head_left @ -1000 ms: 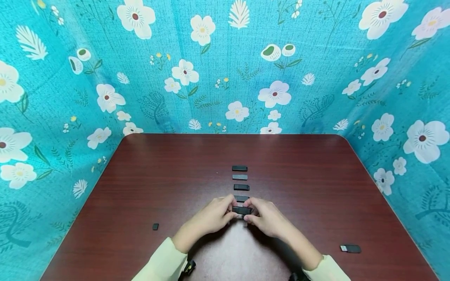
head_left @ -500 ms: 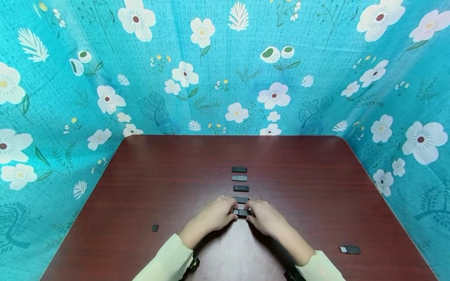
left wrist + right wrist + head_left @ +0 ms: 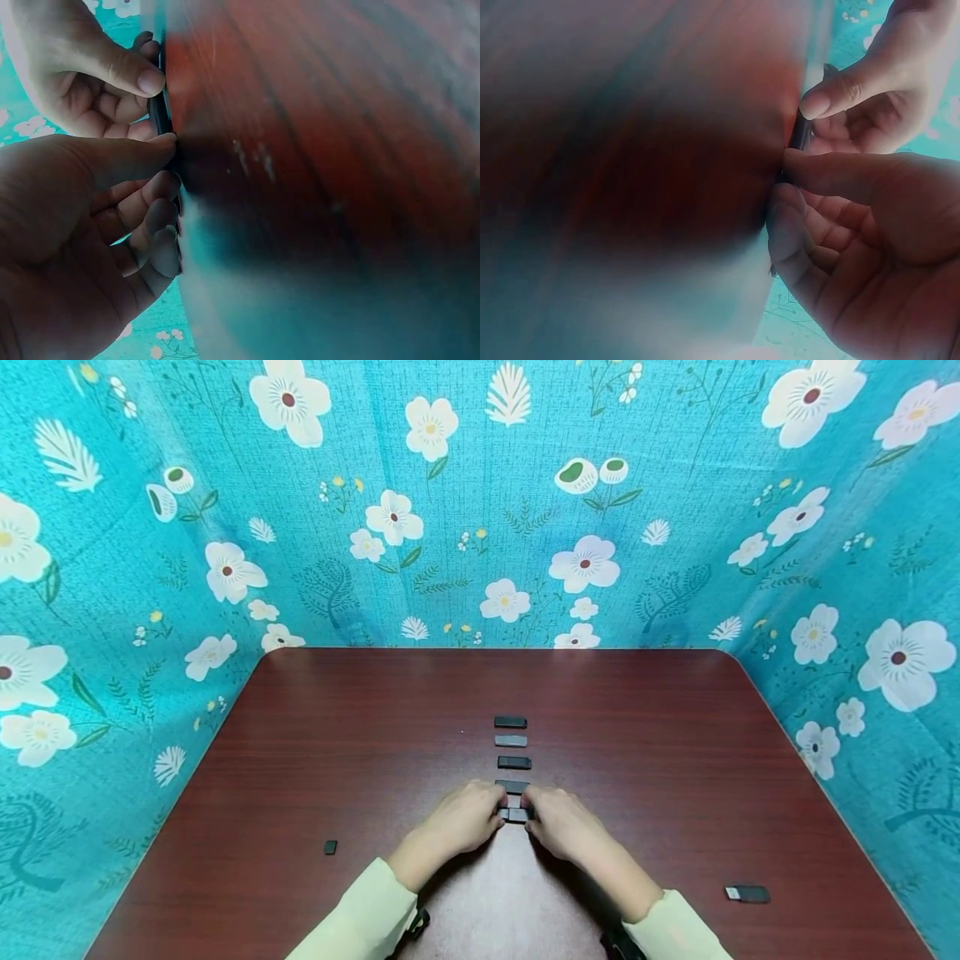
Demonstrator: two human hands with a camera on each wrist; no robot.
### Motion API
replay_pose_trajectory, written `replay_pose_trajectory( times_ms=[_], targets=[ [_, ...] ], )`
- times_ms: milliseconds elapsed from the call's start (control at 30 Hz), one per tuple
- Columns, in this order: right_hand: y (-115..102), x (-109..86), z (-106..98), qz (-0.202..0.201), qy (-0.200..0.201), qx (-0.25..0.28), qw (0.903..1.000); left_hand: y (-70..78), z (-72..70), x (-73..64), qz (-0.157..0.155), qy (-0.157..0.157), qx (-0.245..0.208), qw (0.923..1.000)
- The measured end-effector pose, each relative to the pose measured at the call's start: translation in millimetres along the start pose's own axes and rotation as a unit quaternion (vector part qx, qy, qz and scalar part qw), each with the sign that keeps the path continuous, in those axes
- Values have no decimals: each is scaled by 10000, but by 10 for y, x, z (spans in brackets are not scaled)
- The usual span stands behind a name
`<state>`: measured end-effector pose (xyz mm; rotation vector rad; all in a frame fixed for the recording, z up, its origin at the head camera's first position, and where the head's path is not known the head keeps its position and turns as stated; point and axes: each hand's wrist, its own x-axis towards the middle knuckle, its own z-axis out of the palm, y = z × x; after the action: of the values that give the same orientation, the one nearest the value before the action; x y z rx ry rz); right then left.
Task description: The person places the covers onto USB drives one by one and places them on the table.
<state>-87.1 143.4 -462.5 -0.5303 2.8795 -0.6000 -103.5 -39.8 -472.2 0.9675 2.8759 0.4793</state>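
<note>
Both hands pinch a dark USB flash drive (image 3: 514, 816) by its two ends, low over the near middle of the table. My left hand (image 3: 465, 817) holds its left end between thumb and fingers, and my right hand (image 3: 566, 827) the right end. A dark line crosses the drive's top between the hands. In the left wrist view the drive shows as a thin black bar (image 3: 157, 114) under both thumbs, right at the tabletop. Just beyond it lies a dark grey flash drive (image 3: 513, 787), partly covered by the fingertips.
A column of drives runs away from the hands: a black one (image 3: 514, 762), a grey one (image 3: 511, 741) and another black one (image 3: 511, 722). A small black cap-like piece (image 3: 330, 847) lies left. An uncapped flash drive (image 3: 747, 893) lies right. A floral curtain (image 3: 450, 510) surrounds the table (image 3: 360, 693).
The flash drive has come down toward the table, with both hands moving slightly nearer each other around its ends. Its top now shows lighter. The other things lie where they were.
</note>
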Motion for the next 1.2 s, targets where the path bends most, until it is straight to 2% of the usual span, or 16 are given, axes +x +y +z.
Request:
replay_pose_trajectory(
  times_ms=[167, 300, 500, 733, 933, 1200],
  targets=[
    [26, -42, -17, -26, 79, 86, 9999, -6, -21, -16, 17, -6, -56, 10000],
    [59, -94, -90, 170, 112, 212, 9996, -54, -65, -73, -63, 85, -113, 9999],
    [249, -220, -236, 538, 260, 144, 9981, -229, -178, -250, -493, 242, 6, 9985],
    [531, -456, -421, 878, 409, 71, 9953, -463, -360, -510, -1061, 322, 35, 9938],
    [696, -619, -530, 1060, 253, 283, 9936, -620, -488, -733, -1448, 370, 8, 9888],
    [848, -761, -575, 1197, 226, 218, 9923, -762, -551, -968, -1815, 282, -31, 9830]
  ],
)
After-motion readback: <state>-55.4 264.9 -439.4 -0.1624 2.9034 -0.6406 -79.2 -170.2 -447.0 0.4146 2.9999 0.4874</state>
